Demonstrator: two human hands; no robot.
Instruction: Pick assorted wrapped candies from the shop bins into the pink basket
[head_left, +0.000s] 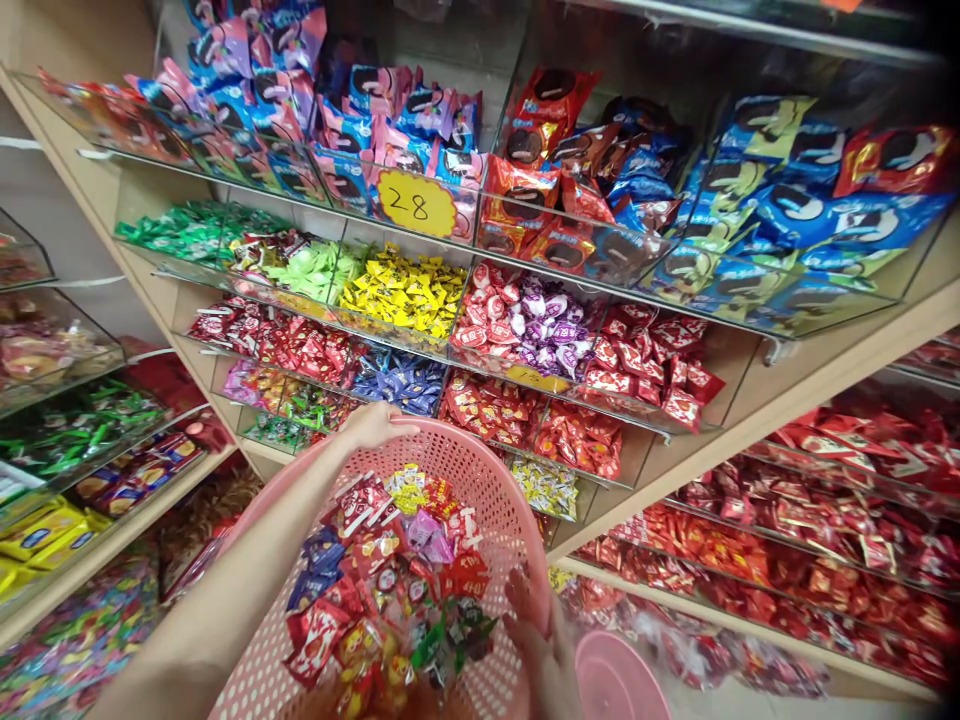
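Basket first, as the head view shows it: we hold a pink perforated basket point(480, 440) in front of the shelving point(862, 365), tilted so that we look down into it. Our left hand point(375, 425) grips its far rim, the fingers close together and pinching the edge, with our forearm reaching across the basket's left side. Our right hand point(544, 645) clasps the right side, its fingers bent inside over the rim; they are shadowed, and we cannot tell how tightly they press.

Inside the basket we see a mixed heap of wrapped sweets point(386, 580), among them blue packets point(319, 565), a purple one point(429, 537) and dark green ones point(454, 635). Beyond the far rim, we face tiers of clear compartments, with yellow sweets point(405, 295) next to pale green ones point(319, 268). Above these, biscuit packets point(810, 215) fill the upper tier, where a yellow sign point(416, 203) reads 28. Low on our right, we see a pink basin point(619, 680) near the basket.
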